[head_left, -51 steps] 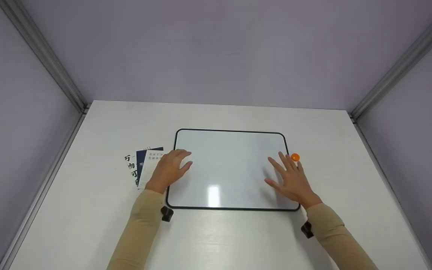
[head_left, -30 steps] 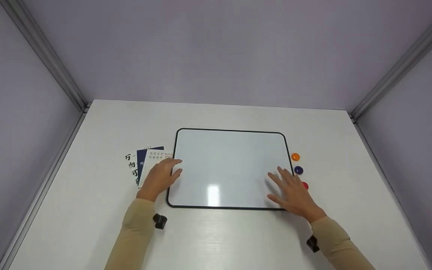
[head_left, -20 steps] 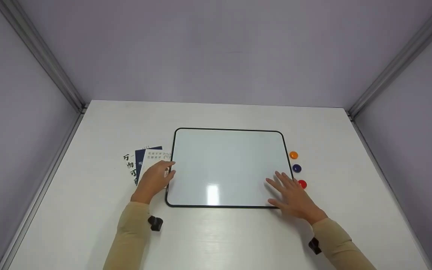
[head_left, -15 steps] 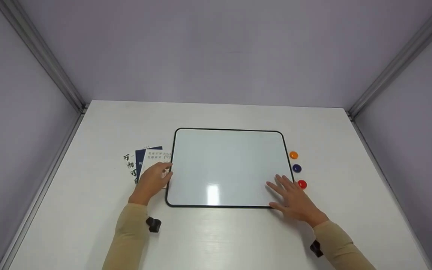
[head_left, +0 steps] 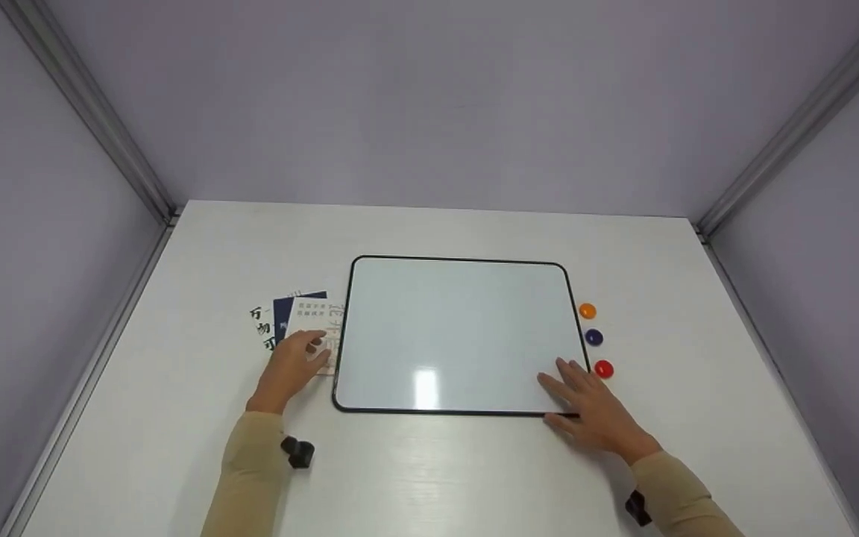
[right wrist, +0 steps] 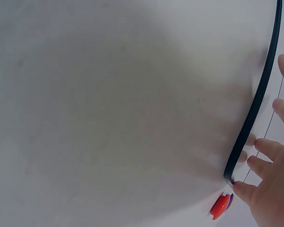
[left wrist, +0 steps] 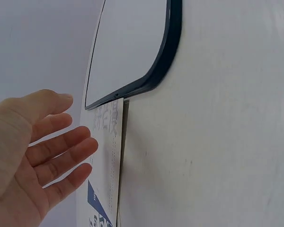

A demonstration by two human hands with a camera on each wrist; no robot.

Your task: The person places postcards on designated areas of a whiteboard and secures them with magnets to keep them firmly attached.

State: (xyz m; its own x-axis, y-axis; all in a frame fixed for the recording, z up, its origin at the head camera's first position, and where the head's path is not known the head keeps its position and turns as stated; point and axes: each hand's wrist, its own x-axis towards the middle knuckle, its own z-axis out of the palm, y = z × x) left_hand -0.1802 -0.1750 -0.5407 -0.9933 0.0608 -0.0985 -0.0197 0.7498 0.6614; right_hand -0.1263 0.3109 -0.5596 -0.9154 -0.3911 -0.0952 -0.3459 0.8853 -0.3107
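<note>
A whiteboard (head_left: 459, 335) with a black rim lies flat on the table. My left hand (head_left: 291, 364) hovers over the fanned cards left of it, fingers loosely curved around nothing. The top white card (head_left: 312, 315) bears printed writing and reaches the board's left rim; a dark blue card (head_left: 281, 315) and a white card with black brush characters (head_left: 258, 317) show under it. My right hand (head_left: 597, 410) is spread, holding nothing, over the board's near right corner. In the left wrist view the left hand (left wrist: 42, 156) has its palm facing the cards.
Along the board's right side sit three round button-like pieces: orange (head_left: 587, 311), dark purple (head_left: 594, 338) and red (head_left: 604, 369), the red one closest to my right hand. A white table (head_left: 429, 477) carries everything. Grey walls (head_left: 429, 112) enclose it at the back and sides.
My left hand has drawn back leftward off the board to above the cards. My right hand has come nearer along the right edge, uncovering the purple and red pieces.
</note>
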